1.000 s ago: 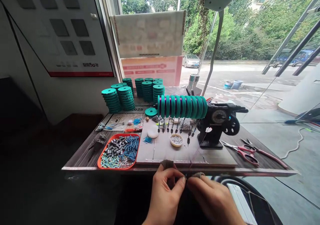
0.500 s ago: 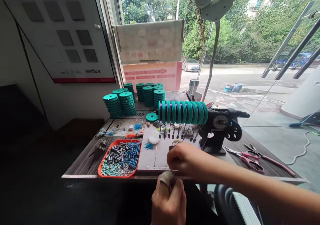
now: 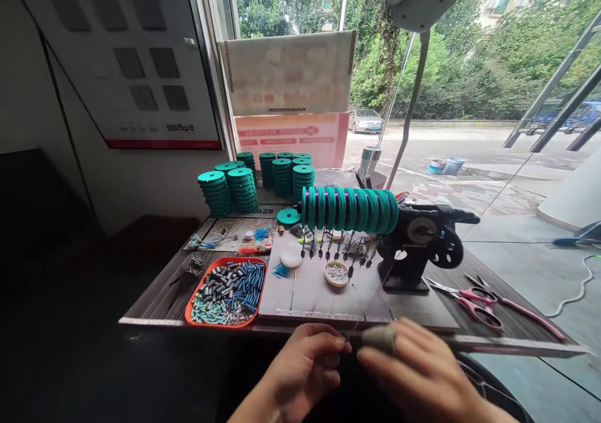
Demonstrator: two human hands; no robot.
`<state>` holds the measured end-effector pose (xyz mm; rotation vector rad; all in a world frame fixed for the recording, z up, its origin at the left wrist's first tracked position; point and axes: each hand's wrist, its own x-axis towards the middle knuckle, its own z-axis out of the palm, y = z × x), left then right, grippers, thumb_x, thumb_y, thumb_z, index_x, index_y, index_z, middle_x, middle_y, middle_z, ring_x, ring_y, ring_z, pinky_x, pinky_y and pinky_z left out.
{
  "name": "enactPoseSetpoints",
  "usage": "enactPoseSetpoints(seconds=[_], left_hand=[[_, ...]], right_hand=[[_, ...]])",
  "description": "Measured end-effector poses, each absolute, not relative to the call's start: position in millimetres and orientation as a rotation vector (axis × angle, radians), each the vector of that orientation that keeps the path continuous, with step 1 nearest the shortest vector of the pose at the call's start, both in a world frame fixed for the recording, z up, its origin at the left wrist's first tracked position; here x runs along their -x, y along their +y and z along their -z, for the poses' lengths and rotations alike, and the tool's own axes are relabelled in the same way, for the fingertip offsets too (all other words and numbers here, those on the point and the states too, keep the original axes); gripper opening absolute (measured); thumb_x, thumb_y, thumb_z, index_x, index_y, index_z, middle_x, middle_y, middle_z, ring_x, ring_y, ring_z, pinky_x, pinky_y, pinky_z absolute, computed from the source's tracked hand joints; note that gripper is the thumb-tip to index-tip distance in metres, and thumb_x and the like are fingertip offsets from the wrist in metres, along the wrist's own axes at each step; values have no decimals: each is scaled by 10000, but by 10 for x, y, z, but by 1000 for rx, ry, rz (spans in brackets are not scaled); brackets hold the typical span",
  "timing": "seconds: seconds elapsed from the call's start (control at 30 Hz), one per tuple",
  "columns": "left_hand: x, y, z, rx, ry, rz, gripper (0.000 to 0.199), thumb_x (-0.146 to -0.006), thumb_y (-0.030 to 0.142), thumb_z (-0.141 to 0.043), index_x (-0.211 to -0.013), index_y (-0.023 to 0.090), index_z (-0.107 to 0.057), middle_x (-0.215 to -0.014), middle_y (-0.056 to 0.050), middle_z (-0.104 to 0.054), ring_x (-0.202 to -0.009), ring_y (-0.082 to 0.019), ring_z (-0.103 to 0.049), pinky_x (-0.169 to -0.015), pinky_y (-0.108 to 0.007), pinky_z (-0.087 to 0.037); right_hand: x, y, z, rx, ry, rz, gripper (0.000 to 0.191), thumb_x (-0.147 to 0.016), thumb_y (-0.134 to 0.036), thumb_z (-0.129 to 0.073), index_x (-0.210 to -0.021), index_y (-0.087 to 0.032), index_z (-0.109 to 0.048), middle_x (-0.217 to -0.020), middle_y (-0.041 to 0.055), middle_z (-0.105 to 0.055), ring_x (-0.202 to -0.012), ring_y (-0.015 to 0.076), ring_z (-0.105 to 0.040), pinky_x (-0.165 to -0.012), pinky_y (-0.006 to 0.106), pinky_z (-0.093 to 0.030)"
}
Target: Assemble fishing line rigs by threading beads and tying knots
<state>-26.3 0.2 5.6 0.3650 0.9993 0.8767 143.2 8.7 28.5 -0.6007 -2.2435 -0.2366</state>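
Resting at the left of the worktop (image 3: 154, 291) is a red tray (image 3: 190, 313) of small parts, with stacks of green spools (image 3: 216, 198) behind. Next comes the left hand (image 3: 305, 360), before the front edge, pinching a tiny dark piece (image 3: 347, 340) at its fingertips. Farther back stands a dish of white beads (image 3: 337, 285); behind it, a spool row (image 3: 350, 210) on a black winder (image 3: 413, 241). The right hand (image 3: 417, 360) is blurred, close to the left; whether it grips anything, I cannot tell. Pink-handled scissors (image 3: 479, 304) lie farthest right. The step looks like fine fingertip work on that piece; the next move calls for a steady left pinch.
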Motion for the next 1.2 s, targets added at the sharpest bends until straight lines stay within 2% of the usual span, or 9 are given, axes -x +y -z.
enactPoseSetpoints(seconds=[0.1,0.3,0.63,0.77,0.83,0.93,1.03,1.1,1.2], left_hand=[[241,2,-16,-214,902,-859,127,-547,20,-652,-600,117,-590,-546,-13,-604,-468,-60,-484,-406,-130,-275],[203,-15,4,-161,880,-839,135,-545,12,-664,-569,112,-576,-508,11,-560,-433,-48,-486,-368,-105,-260],[191,-23,-31,-151,867,-817,99,-578,0,-655,-566,88,-613,-574,-45,-614,-426,-36,-479,-357,-89,-277],[180,-42,-67,-150,875,-816,102,-563,9,-666,-550,92,-609,-561,-36,-608,-442,-42,-497,-360,-84,-270],[172,-53,-78,-157,891,-819,100,-546,28,-682,-559,97,-610,-578,-39,-612,-472,-48,-502,-367,-86,-253],[151,-72,-80,-231,913,-840,114,-508,65,-698,-578,100,-615,-580,-12,-580,-477,-33,-442,-389,-103,-226],[137,-90,-89,-520,1016,-880,67,-541,121,-668,-573,131,-610,-528,33,-503,-469,-51,-394,-441,-157,-271],[143,-106,-102,-902,1183,-924,47,-599,146,-648,-565,152,-615,-567,20,-509,-523,-89,-434,-501,-202,-327],[160,-148,-90,-1532,1352,-963,100,-684,139,-616,-593,168,-644,-738,-38,-570,-680,-153,-526,-606,-242,-399]], right_hand=[[-1458,-16,-43,406,-2246,434,321,-893,-53,-347,-844,-130,-655,-534,13,-614,-460,124,-556,-497,250,-423],[-1335,36,67,456,-2115,488,313,-886,-41,-383,-762,-120,-659,-497,15,-604,-437,124,-556,-452,246,-413],[-1461,-69,69,501,-2243,425,329,-922,-90,-354,-872,-144,-675,-510,6,-603,-450,118,-548,-456,247,-424],[-1408,-57,96,510,-2200,403,340,-902,-85,-352,-798,-137,-672,-492,16,-596,-421,128,-530,-451,259,-434],[-1398,-60,155,602,-2131,164,287,-898,-140,-404,-795,-169,-670,-536,24,-614,-459,131,-548,-471,244,-446],[-1390,-85,304,926,-1827,-739,211,-869,-326,-511,-769,-201,-649,-625,22,-625,-562,137,-586,-518,220,-460],[-1383,-150,492,1042,-1409,-1520,374,-772,-545,-562,-695,-183,-615,-486,-33,-476,-439,106,-472,-437,205,-395],[-1389,-222,580,1023,-1432,-1534,397,-735,-570,-582,-658,-181,-609,-481,-42,-431,-428,92,-421,-421,196,-358],[-1401,-329,515,991,-1781,-975,271,-813,-388,-547,-636,-194,-613,-586,-7,-509,-499,98,-468,-451,184,-358]])
